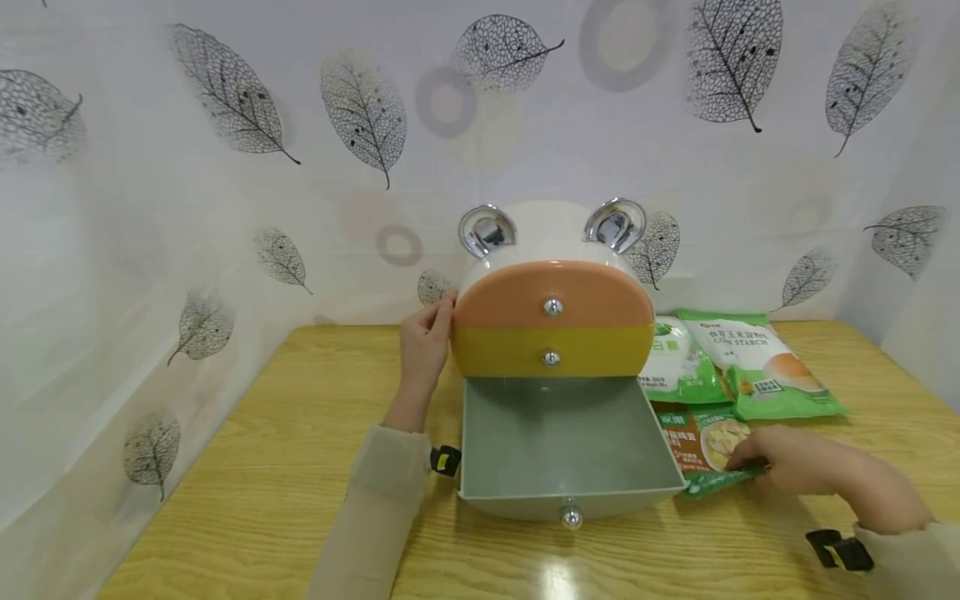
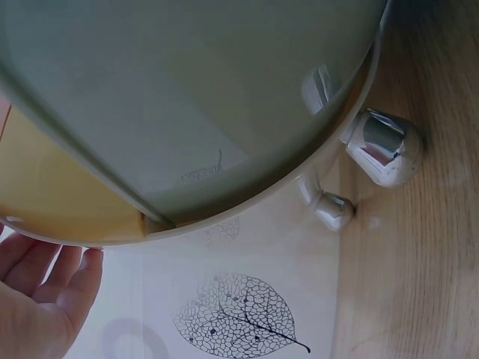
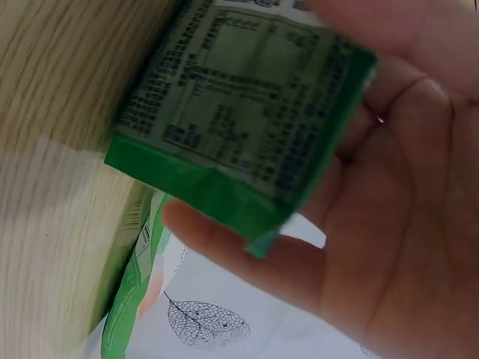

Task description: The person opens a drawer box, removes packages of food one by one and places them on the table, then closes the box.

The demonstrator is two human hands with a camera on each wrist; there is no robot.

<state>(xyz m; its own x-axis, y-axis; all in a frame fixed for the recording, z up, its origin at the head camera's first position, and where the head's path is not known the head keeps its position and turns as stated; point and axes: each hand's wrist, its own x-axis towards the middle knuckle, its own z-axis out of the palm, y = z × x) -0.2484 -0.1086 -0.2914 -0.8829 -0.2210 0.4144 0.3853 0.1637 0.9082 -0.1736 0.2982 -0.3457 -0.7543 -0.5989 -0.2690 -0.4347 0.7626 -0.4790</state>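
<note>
A small cabinet [image 1: 555,319] with an orange drawer, a yellow drawer and chrome ear-like knobs on top stands on the table. Its grey-green bottom drawer [image 1: 562,442] is pulled out, and no item shows inside. My left hand [image 1: 424,346] rests against the cabinet's left side; in the left wrist view its fingers [image 2: 78,288] touch the curved edge. To the right of the drawer, my right hand [image 1: 806,462] pinches the corner of a green and brown food packet [image 1: 686,446]. The packet's printed back [image 3: 232,97] is tilted up in the right wrist view.
Behind the packet lie a green and white bag [image 1: 675,362] and a corn starch bag [image 1: 757,358], beside the cabinet on the right. A leaf-patterned cloth [image 1: 367,250] hangs behind the wooden table [image 1: 300,467]. The drawer's round knob [image 1: 571,515] sticks out at the front.
</note>
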